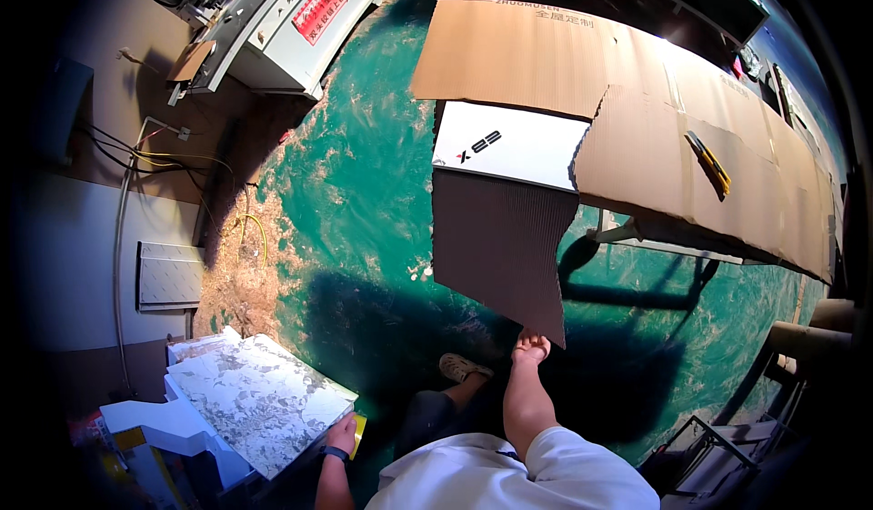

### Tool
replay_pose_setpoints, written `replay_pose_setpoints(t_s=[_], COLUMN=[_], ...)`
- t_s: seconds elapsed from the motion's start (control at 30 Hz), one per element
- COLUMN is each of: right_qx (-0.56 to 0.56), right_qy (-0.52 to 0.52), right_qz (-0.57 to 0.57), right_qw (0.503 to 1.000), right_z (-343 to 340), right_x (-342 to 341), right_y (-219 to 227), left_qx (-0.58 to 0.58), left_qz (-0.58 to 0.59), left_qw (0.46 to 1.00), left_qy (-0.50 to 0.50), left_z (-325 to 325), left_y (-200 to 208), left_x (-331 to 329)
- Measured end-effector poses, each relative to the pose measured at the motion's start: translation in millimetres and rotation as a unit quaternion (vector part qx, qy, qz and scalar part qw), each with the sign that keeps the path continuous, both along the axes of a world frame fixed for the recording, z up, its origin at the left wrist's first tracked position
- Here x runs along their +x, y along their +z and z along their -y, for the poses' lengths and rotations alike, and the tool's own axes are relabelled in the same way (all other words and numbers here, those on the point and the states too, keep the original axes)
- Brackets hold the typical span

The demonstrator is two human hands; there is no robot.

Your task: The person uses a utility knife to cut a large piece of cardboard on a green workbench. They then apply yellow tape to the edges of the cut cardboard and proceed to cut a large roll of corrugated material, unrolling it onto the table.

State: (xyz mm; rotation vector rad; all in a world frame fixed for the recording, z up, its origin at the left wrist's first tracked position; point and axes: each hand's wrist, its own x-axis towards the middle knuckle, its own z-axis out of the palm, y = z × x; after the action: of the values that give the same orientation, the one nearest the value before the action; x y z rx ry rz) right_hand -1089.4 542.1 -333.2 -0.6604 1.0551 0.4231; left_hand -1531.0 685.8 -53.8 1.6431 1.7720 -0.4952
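Observation:
A large cardboard sheet (509,51) covers the long worktable, with one torn piece (505,228) hanging down at its near left. My right hand (531,345) is closed on the lower corner of that hanging brown piece. Between the cardboard parts, a white panel (527,142) with dark markings shows. A yellow and black utility knife (707,163) lies on the cardboard to the right. Low on the left, my left hand (342,435) is closed at the corner of a grey-and-white marble-patterned board (264,401); its fingertips are partly hidden. Something yellow (360,434) shows beside that hand.
Under the marbled board are white pieces (159,424). A white machine cabinet (296,28) stands at the far left, with cables (168,160) along the wall. Sawdust (241,283) covers part of the green floor (364,146). A dark metal frame (727,446) stands at lower right.

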Motion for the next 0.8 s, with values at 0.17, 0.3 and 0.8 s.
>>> replay_pose_setpoints(t_s=[0.17, 0.3, 0.8], right_qx=[-0.037, -0.045, 0.115], right_qy=[0.053, 0.178, 0.434], right_qz=[0.031, 0.01, 0.259], right_qw=[0.997, 0.983, 0.855], right_z=[-62.2, -63.6, -67.3], right_x=[-4.5, -52.7, -30.7], right_y=[12.1, 89.8, 286.6], left_qx=[0.012, -0.072, -0.062], left_qz=[-0.033, -0.066, 0.087], left_qw=[0.997, 0.992, 0.989], left_qy=[-0.066, -0.075, -0.105], left_z=[-34.7, -10.4, -69.3], left_y=[25.9, 17.5, -53.5], left_x=[-57.9, -134.2, 22.6])
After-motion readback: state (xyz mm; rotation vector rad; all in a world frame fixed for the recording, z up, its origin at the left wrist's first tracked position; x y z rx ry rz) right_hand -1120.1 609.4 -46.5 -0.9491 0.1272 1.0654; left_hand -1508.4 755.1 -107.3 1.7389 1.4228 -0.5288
